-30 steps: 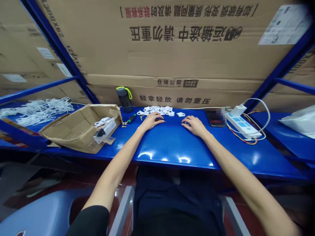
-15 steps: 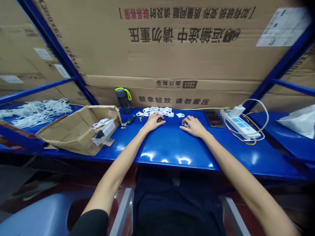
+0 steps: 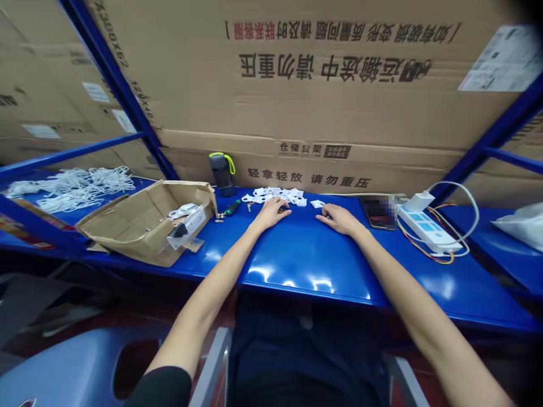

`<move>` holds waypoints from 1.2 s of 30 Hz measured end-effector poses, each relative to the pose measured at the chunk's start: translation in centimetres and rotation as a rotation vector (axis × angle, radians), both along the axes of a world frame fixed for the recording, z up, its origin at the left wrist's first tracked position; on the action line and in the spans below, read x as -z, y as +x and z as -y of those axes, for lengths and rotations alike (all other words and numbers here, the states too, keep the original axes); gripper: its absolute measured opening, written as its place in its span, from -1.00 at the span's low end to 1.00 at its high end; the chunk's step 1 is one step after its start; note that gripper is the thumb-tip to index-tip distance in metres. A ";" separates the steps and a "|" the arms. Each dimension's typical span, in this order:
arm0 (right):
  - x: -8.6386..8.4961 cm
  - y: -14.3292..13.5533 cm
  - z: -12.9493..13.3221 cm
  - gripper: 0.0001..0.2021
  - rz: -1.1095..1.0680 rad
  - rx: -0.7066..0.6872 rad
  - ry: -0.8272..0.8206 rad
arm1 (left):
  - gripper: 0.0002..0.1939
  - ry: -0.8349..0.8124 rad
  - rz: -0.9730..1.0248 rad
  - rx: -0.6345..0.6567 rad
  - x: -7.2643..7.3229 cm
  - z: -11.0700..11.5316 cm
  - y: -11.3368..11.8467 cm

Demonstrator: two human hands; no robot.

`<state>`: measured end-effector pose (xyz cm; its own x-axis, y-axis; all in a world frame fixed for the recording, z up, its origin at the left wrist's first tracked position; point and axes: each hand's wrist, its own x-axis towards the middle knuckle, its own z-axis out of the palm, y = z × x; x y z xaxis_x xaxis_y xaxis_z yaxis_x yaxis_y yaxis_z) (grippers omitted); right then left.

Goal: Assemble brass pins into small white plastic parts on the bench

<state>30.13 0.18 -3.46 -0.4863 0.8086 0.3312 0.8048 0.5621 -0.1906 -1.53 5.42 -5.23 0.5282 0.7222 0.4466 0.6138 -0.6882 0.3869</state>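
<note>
My left hand (image 3: 272, 213) rests on the blue tabletop (image 3: 297, 254), cupped, its thumb apart from the fingers. Small brass-coloured bits (image 3: 280, 211) show in that gap, mostly hidden by the hand. Just behind it lies a pile of white plastic parts (image 3: 271, 195). To the right, my right hand (image 3: 340, 219) is also cupped low on the table, thumb and fingers slightly apart. Small grey pieces (image 3: 330, 217) are barely visible beneath it. One single white plastic part (image 3: 317, 204) lies just beyond its fingertips.
Left stand an open cardboard box (image 3: 127, 237), a dark bottle (image 3: 222, 175), a green-handled screwdriver (image 3: 233, 207) and white cords (image 3: 89, 186). At right lie a phone (image 3: 379, 213) and a power strip (image 3: 430, 230) with looping cable. Cardboard (image 3: 297, 113) walls the back.
The view has shifted, so the scene sits slightly right and lower. My right fingers have drawn in over the small grey pieces, which are now mostly covered. My left hand stays by the pile.
</note>
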 end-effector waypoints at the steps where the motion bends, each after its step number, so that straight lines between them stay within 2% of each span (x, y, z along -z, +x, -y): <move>1: 0.0 0.0 -0.2 -0.61 -0.010 -0.008 -0.004 | -0.72 -0.001 -0.001 -0.001 0.0 0.0 0.0; 6: -0.2 0.0 -0.2 -0.56 -0.049 0.010 0.003 | -0.71 -0.017 0.009 0.000 -0.5 0.5 -0.1; 12: -0.1 0.5 1.2 -0.54 -0.277 0.190 0.065 | -0.62 -0.119 0.189 0.043 -1.7 1.5 -1.2; 15: 0.2 0.8 2.1 -0.50 -0.394 0.257 0.085 | -0.63 -0.066 0.223 -0.001 -1.9 2.0 -2.4; 23: 0.6 1.3 3.5 -0.47 -0.554 0.251 0.113 | -0.58 0.036 0.070 0.023 -1.9 3.0 -6.2; 29: 0.6 1.7 3.2 -0.50 -0.567 0.225 0.119 | -0.67 -0.069 0.072 0.030 -1.9 3.0 -6.1; 36: 0.0 2.4 3.2 -0.52 -0.640 0.236 0.203 | -0.68 -0.092 0.004 0.027 -2.3 3.2 -5.9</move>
